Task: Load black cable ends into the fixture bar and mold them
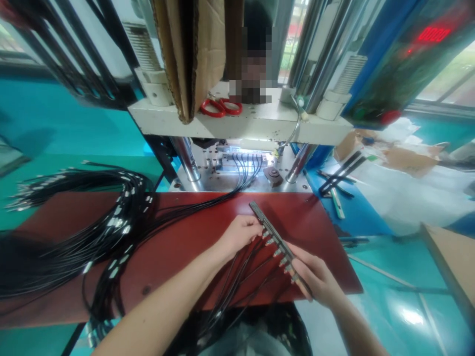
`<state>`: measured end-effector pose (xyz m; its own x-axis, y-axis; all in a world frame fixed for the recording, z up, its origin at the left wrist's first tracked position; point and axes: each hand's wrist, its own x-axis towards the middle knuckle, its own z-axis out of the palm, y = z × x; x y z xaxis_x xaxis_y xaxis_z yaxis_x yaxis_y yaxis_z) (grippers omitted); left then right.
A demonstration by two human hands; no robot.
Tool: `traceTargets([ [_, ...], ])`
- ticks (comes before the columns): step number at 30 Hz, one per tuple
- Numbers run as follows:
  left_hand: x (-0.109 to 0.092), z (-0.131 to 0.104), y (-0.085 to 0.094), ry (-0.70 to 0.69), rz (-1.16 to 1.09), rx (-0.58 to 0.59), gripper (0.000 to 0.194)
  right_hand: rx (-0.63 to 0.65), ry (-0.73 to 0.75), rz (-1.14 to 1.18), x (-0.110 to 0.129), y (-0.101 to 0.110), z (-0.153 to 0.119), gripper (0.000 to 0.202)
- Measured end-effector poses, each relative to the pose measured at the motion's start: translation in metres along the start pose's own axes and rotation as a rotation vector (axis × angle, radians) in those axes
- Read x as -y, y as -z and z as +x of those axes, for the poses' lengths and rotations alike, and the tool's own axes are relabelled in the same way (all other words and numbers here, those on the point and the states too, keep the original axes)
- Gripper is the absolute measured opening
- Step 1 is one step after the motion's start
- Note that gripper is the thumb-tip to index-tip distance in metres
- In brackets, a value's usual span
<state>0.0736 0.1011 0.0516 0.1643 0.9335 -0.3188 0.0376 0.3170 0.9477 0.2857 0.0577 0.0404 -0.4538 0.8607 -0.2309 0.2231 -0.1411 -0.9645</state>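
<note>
A long dark fixture bar [267,223] lies slanted over the red work board [178,237], with several metal-tipped black cables [241,277] plugged along its side. My right hand [315,279] grips the bar's near end. My left hand [239,235] pinches a cable end at the bar's middle. The cables trail down toward me.
A big bundle of black cables [107,227] sprawls over the board's left. Behind the board stands a moulding press [241,123] with more cables [247,170] in its lit mould, red scissors [220,106] on its platen, and a person behind it. Tools [339,178] lie at right.
</note>
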Motion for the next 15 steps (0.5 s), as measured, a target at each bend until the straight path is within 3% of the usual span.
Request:
traceTargets([
  [4, -0.001, 0.005, 0.0, -0.125, 0.239, -0.045, 0.025, -0.068, 0.031, -0.088, 0.007, -0.004, 0.002, 0.048],
  [9, -0.007, -0.019, -0.007, -0.622, 0.936, -0.296, 0.017, -0.119, 0.026, -0.071, 0.005, -0.008, 0.0, 0.048],
  [12, -0.004, -0.034, -0.015, -0.9, 1.139, -0.136, 0.021, -0.128, 0.013, -0.034, 0.001, -0.008, 0.0, 0.05],
  [15, 0.002, -0.038, -0.02, -1.01, 1.2, -0.026, 0.021, -0.136, 0.027, -0.029, -0.002, -0.008, 0.001, 0.049],
])
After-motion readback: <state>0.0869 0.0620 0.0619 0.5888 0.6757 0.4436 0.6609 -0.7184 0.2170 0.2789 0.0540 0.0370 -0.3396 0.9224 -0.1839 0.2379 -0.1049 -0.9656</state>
